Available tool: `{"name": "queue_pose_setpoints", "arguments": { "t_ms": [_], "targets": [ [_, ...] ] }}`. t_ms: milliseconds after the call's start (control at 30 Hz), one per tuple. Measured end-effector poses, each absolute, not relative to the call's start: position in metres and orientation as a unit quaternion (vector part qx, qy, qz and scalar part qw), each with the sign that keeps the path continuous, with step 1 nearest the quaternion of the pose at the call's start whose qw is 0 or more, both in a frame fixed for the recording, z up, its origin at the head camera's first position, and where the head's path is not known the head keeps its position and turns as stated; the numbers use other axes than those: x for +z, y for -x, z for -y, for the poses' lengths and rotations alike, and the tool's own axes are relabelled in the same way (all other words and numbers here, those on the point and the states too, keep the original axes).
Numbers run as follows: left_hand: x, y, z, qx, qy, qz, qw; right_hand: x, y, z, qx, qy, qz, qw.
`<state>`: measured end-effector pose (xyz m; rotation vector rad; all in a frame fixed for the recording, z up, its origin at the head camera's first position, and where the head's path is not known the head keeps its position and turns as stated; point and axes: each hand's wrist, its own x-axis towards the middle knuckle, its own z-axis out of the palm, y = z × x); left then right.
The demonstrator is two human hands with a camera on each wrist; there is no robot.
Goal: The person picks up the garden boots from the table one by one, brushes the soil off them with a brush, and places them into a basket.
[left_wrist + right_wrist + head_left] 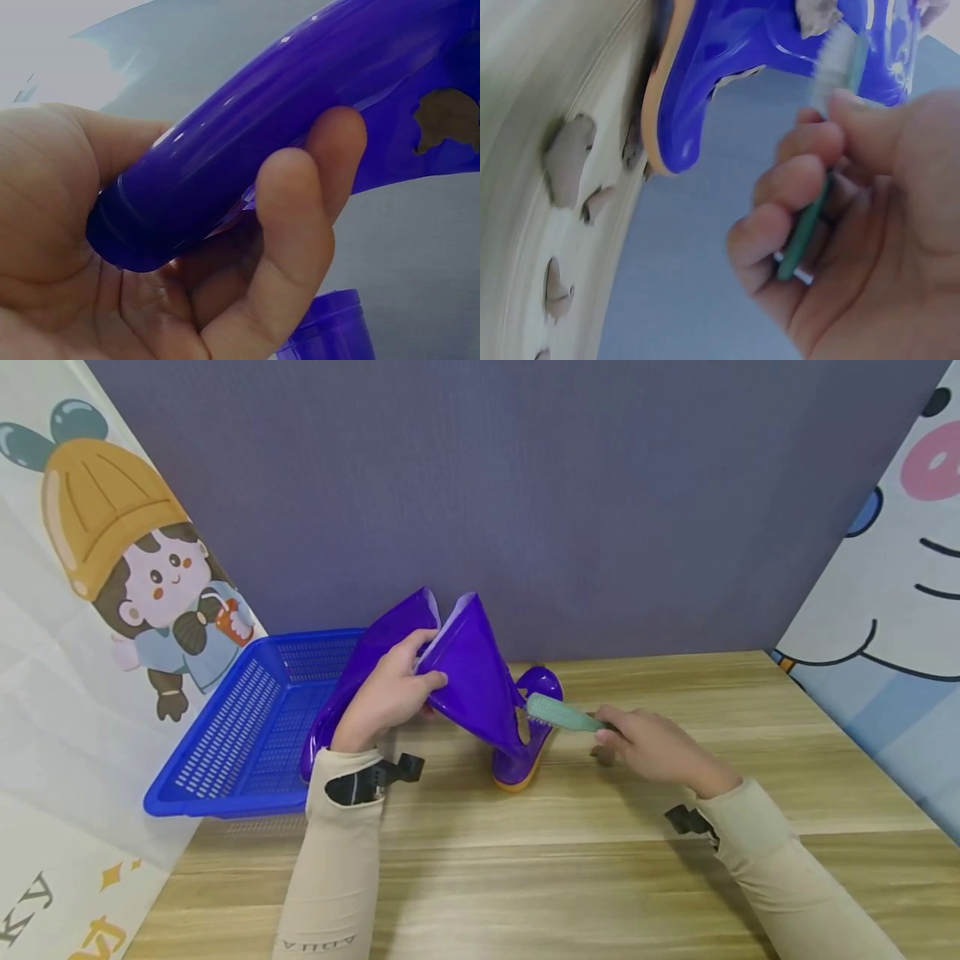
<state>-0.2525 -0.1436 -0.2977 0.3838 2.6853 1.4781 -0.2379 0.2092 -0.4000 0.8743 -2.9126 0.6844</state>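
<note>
A glossy purple rain boot (480,681) with a yellow sole stands tilted on the wooden table (600,877). My left hand (392,692) grips the top of its shaft, thumb and fingers curled round the rim (225,187). On the boot's side is a brown mud patch (448,118). My right hand (643,745) holds a green brush (562,714) by its handle (804,229). The brush's bristles (834,56) press against the boot near the mud (521,724). A second purple boot (352,681) leans behind my left hand, over the basket's edge.
A blue slotted plastic basket (240,735) sits at the left on the table. Small clumps of mud (568,159) lie on the table by the boot's sole (658,97). A purple-grey wall stands behind, with cartoon panels on both sides.
</note>
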Motion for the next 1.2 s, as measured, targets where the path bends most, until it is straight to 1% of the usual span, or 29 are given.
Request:
{"name": "queue_pose_setpoints", "arguments": {
  "t_ms": [100,200,333,567,900,1067,1200],
  "targets": [
    [-0.298,0.253,0.143,0.476,-0.123,-0.87,0.026,-0.398,0.236,-0.204,0.274,-0.288,0.918,0.005],
    [-0.299,0.253,0.143,0.476,-0.123,-0.871,0.026,-0.401,0.235,-0.195,0.305,-0.314,0.899,-0.012],
    [-0.298,0.253,0.144,0.478,-0.122,-0.87,0.023,-0.406,0.233,-0.185,0.29,-0.33,0.898,-0.021],
    [-0.298,0.252,0.145,0.475,-0.124,-0.871,0.019,-0.413,0.234,-0.186,0.231,-0.286,0.93,0.004],
    [-0.298,0.253,0.146,0.477,-0.121,-0.87,0.024,-0.414,0.239,-0.196,0.196,-0.244,0.95,-0.005],
    [-0.298,0.254,0.146,0.48,-0.12,-0.869,0.023,-0.408,0.239,-0.201,0.209,-0.244,0.947,-0.007],
    [-0.299,0.254,0.145,0.482,-0.123,-0.867,0.023,-0.399,0.236,-0.202,0.236,-0.245,0.94,0.007]
  ]
}}
